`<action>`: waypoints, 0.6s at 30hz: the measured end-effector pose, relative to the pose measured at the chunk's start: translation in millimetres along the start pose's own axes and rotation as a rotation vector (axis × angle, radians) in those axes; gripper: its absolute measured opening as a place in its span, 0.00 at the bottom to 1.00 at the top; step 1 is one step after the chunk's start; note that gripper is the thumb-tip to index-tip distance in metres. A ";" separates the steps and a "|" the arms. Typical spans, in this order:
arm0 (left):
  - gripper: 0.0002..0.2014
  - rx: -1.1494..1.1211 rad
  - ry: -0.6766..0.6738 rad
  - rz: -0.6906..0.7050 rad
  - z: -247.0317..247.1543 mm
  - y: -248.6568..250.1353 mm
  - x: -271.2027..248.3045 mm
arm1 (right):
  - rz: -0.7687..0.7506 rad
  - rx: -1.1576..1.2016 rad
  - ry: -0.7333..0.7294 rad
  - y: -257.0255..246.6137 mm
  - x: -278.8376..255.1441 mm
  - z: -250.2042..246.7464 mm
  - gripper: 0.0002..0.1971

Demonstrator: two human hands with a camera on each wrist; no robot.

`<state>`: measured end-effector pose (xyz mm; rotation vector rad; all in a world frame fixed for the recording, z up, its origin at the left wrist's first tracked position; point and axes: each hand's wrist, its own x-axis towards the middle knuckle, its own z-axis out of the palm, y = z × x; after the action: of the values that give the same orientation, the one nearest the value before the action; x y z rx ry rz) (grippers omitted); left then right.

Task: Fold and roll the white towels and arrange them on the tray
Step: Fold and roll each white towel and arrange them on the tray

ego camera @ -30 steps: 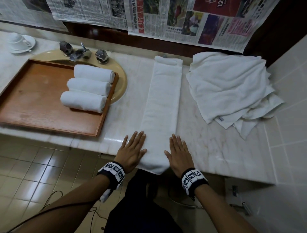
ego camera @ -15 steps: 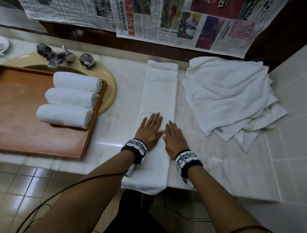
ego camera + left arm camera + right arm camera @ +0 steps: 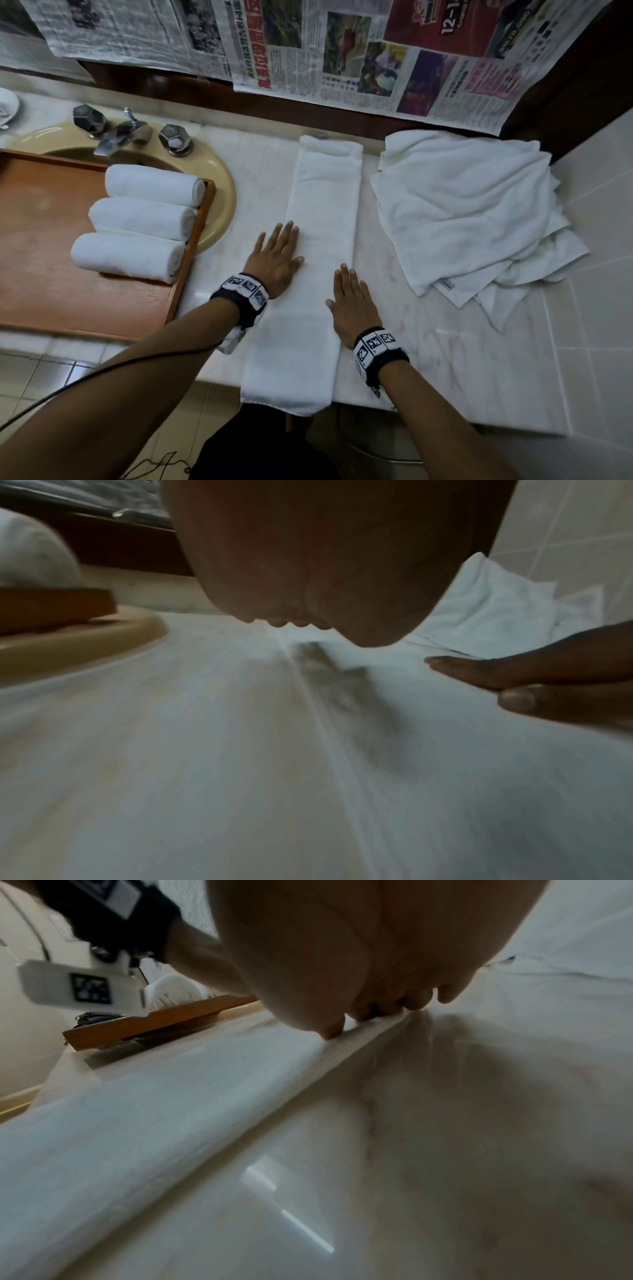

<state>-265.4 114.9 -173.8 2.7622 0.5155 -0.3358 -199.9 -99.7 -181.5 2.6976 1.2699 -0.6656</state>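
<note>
Head view shows me standing at a pale marble counter [image 3: 479, 359] with my left hand [image 3: 274, 260] and right hand [image 3: 352, 305] both laid flat, fingers straight and close together, gripping nothing. Between them runs the folded towel [image 3: 322, 240], a long white strip reaching from the counter's back edge to its front, where the near end hangs over. My left palm presses on the strip's left border, half on marble; my right hand lies along its right border (the right wrist view shows my fingertips [image 3: 377, 1012] against the folded edge).

Left of the folded towel sits the wooden tray [image 3: 51, 274], resting over a beige sink [image 3: 219, 212], with three rolled towels [image 3: 144, 219] lined up side by side against the tray's right rim. Behind the tray stands a chrome faucet [image 3: 130, 133] with two faceted knobs. Right of the folded towel, near it but apart, lies a loose pile of white towels [image 3: 472, 212] reaching toward the tiled side wall [image 3: 599, 274].

Behind the counter, sheets of newspaper [image 3: 342, 54] hang over a dark wooden panel. Below the counter's front edge the floor is pale tile [image 3: 44, 373], and a thin dark cable [image 3: 51, 394] trails past my left forearm.
</note>
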 end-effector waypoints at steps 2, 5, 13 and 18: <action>0.32 0.018 -0.020 0.075 -5.1 16.3 21.7 | -0.004 0.000 0.009 0.3 0.8 -1.5 0.32; 0.32 0.030 -0.077 0.109 0.6 32.6 43.6 | -0.006 0.029 0.012 2.6 1.5 -3.9 0.33; 0.33 0.054 -0.067 0.054 1.3 -24.2 38.1 | -0.018 0.094 0.049 5.2 0.7 -8.2 0.34; 0.32 0.051 -0.056 0.025 -13.1 -25.6 51.3 | -0.011 0.099 0.265 2.4 18.4 -20.7 0.22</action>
<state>-226.4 158.1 -182.7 2.7964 0.4649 -0.4249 -180.6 -82.9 -170.8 2.9414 1.3393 -0.3901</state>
